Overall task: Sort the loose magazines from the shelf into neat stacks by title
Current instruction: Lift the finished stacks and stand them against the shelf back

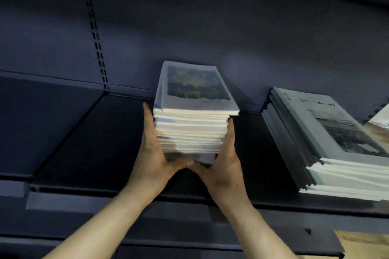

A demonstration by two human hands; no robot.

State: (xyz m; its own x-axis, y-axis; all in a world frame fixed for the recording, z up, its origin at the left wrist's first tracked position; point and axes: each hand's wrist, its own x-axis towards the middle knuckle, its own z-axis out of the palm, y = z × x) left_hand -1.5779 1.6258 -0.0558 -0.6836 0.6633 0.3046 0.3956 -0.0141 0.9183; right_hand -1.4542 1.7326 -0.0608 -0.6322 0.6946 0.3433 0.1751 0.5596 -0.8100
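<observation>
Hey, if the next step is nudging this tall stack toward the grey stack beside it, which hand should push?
Probably the left hand: it lies flat against the tall stack on the side away from the grey stack. The right hand sits between them.

Blurred dark lettering on the grey magazine cover (328,120) at right cannot be read; nothing else bears text.

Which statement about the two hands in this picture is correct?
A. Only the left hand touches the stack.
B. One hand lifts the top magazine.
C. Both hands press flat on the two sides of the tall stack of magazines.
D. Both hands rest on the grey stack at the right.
C: the left hand and the right hand lie with straight fingers against opposite sides of the tall stack on the shelf.
</observation>
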